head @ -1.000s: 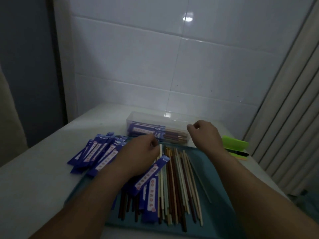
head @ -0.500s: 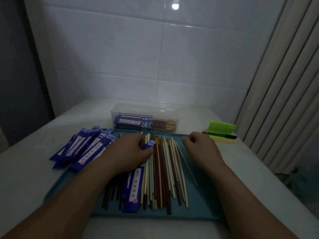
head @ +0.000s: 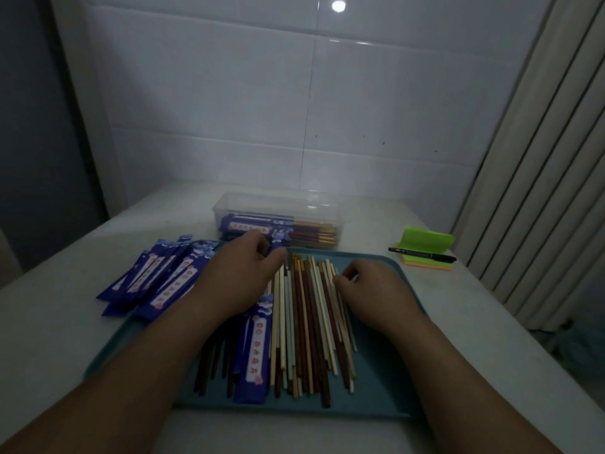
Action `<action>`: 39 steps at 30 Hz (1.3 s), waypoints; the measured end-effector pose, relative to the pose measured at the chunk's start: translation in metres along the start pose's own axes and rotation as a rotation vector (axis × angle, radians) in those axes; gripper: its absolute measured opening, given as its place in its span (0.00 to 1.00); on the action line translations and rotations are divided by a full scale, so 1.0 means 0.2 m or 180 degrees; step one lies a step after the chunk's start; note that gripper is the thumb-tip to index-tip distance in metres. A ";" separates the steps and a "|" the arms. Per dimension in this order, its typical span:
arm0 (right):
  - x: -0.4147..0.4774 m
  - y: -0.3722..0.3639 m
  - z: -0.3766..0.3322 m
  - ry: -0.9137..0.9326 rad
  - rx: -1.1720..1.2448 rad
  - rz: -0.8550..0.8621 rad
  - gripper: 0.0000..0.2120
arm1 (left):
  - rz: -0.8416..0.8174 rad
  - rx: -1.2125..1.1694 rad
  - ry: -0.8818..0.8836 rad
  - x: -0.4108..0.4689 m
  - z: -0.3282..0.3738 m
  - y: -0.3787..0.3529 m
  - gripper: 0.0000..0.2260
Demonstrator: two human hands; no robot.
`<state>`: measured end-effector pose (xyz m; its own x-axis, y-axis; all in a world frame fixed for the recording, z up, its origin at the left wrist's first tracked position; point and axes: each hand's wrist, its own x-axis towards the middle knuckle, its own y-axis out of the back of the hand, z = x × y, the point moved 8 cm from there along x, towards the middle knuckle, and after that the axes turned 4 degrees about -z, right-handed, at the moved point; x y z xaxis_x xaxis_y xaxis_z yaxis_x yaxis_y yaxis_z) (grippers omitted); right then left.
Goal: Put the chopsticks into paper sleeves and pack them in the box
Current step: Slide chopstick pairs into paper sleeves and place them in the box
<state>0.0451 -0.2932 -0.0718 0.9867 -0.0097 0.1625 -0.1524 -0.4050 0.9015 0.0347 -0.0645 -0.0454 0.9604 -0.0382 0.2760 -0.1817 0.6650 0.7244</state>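
Several loose chopsticks (head: 304,326), brown and pale, lie lengthwise on a teal tray (head: 376,365). My left hand (head: 239,276) rests over their left side and holds a blue paper sleeve (head: 276,249) between its fingers. My right hand (head: 370,286) has curled fingers touching the chopsticks at the right of the pile. Another blue sleeve (head: 257,348) lies on the tray below my left hand. A heap of blue sleeves (head: 157,280) sits at the tray's left. The clear plastic box (head: 278,221) behind the tray holds sleeved chopsticks.
A green and orange pad of sticky notes (head: 427,249) with a black pen (head: 422,254) on it lies at the right on the white table (head: 49,339). A tiled wall stands behind and a ribbed panel (head: 540,191) at the right.
My right hand has come back from the box to the chopsticks on the tray. My left hand stays over the pile with the sleeve. The camera has tilted.
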 end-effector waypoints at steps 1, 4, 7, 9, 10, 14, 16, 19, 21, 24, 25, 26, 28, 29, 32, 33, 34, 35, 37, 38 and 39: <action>-0.01 0.00 -0.01 0.0005 0.0019 -0.0005 0.11 | -0.0016 -0.0143 0.0050 0.01 -0.01 0.00 0.15; -0.02 -0.01 -0.02 -0.0012 -0.0005 -0.0133 0.15 | -0.0115 -0.0755 0.0202 0.01 -0.02 0.00 0.16; -0.03 -0.02 -0.03 -0.0016 -0.0138 -0.0303 0.12 | -0.0068 -0.1116 0.0231 0.00 -0.02 0.01 0.16; -0.02 -0.01 -0.03 -0.0005 -0.0135 -0.0282 0.10 | -0.0042 -0.1071 0.0214 0.00 -0.01 0.01 0.16; -0.02 -0.01 -0.02 -0.0011 -0.0113 -0.0258 0.08 | -0.0054 -0.1040 0.0215 0.00 -0.01 0.01 0.16; -0.03 0.01 -0.01 0.0030 -0.0211 -0.0149 0.05 | -0.0164 -0.1090 0.0219 0.00 -0.01 -0.03 0.16; -0.03 0.02 -0.02 0.0046 -0.0225 -0.0166 0.05 | -0.0222 -0.1129 0.0212 0.00 -0.01 -0.04 0.16; -0.03 0.01 -0.03 0.0067 -0.0216 -0.0196 0.05 | -0.0248 -0.1143 0.0161 0.00 0.00 -0.04 0.16; -0.03 0.00 -0.02 0.0050 -0.0166 -0.0253 0.08 | -0.0251 -0.1132 0.0143 -0.01 0.01 -0.04 0.16; -0.03 0.00 -0.02 0.0024 -0.0200 -0.0241 0.12 | -0.0244 -0.1171 0.0138 -0.01 0.01 -0.05 0.16; -0.03 0.00 -0.02 0.0042 -0.0240 -0.0233 0.11 | -0.0238 -0.1171 0.0130 -0.01 0.01 -0.04 0.15; -0.03 0.00 -0.03 0.0075 -0.0282 -0.0243 0.11 | -0.0239 -0.1155 0.0117 -0.01 0.02 -0.04 0.15; -0.02 -0.01 -0.04 0.0154 -0.0344 -0.0270 0.10 | -0.0242 -0.1120 0.0093 -0.01 0.01 -0.04 0.15; -0.02 0.00 -0.04 0.0183 -0.0350 -0.0260 0.09 | -0.0245 -0.1108 0.0085 -0.01 0.01 -0.04 0.15; -0.02 0.01 -0.03 0.0203 -0.0316 -0.0235 0.08 | -0.0242 -0.1095 0.0083 -0.01 0.01 -0.05 0.15; -0.02 0.01 -0.03 0.0195 -0.0295 -0.0245 0.08 | -0.0237 -0.1100 0.0088 -0.01 0.01 -0.05 0.15; -0.02 0.01 -0.03 0.0180 -0.0272 -0.0276 0.09 | -0.0234 -0.1102 0.0086 0.00 0.01 -0.05 0.15; -0.02 0.00 -0.03 0.0162 -0.0264 -0.0319 0.09 | -0.0231 -0.1095 0.0075 0.00 0.01 -0.04 0.15; -0.01 -0.01 -0.03 0.0138 -0.0290 -0.0377 0.09 | -0.0241 -0.1071 0.0043 0.00 0.01 -0.05 0.15; -0.01 -0.01 -0.03 0.0128 -0.0296 -0.0358 0.08 | -0.0246 -0.1081 0.0034 0.00 0.01 -0.06 0.16; -0.01 0.00 -0.02 0.0110 -0.0292 -0.0297 0.07 | -0.0251 -0.1105 0.0037 0.00 0.00 -0.06 0.16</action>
<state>0.0429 -0.2885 -0.0706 0.9945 0.0562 0.0887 -0.0664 -0.3174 0.9460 0.0360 -0.0728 -0.0540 0.9713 -0.0922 0.2191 -0.0264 0.8742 0.4848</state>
